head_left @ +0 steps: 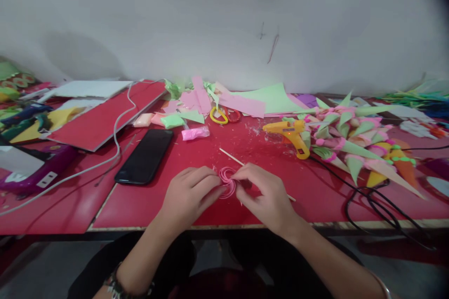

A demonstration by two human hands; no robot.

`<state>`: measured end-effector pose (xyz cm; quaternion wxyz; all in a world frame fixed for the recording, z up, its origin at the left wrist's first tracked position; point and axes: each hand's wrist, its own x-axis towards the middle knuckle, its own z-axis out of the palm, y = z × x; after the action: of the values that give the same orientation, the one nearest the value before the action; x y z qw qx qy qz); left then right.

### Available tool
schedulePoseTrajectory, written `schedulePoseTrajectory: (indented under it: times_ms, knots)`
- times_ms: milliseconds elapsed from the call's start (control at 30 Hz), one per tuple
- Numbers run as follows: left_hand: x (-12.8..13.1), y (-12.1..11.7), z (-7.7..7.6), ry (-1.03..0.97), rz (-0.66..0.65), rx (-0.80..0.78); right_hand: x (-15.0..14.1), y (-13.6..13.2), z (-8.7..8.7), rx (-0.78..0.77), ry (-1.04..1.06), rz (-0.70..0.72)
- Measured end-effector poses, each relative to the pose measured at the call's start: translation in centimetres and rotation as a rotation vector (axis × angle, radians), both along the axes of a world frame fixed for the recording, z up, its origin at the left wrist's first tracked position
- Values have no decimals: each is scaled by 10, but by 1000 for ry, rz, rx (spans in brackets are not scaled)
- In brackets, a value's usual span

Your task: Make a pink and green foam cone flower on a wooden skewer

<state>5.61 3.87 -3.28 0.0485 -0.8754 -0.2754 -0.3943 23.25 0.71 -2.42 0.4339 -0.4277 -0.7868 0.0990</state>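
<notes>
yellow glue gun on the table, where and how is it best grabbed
Grip the yellow glue gun by its handle, probably with the right hand, coming from the near side: the handle slants toward the person while the nozzle points left. Fingers are best kept off the nozzle, which could be hot, and clear of the black cord trailing right from near the handle's end.

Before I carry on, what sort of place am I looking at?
Probably a handicraft workspace: a yellow glue gun lies on the red tabletop, a pale green sheet lies behind it, and two hands hold pink looped strips.
</notes>
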Motion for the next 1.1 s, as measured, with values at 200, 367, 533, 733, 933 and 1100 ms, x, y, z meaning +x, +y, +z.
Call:
schedulePoseTrajectory:
  times_ms: [200,367,533,733,933,1100]
  knots:
    - [2,-2,2,-70,-38,-144,-1,0,0,-34,10,24]
    - [2,-4,5,-83,-74,-233,-2,-1,4,-116,52,30]
    - [3,-3,7,-65,-98,-305,-2,-3,7,-223,119,11]
    - [3,-4,7,-55,-99,-379,-1,-4,6,-344,174,21]
    - [6,-5,9,-64,-106,-394,-3,-4,8,-400,231,34]
    - [8,-6,10,-47,-87,-421,-2,-4,8,-436,256,45]
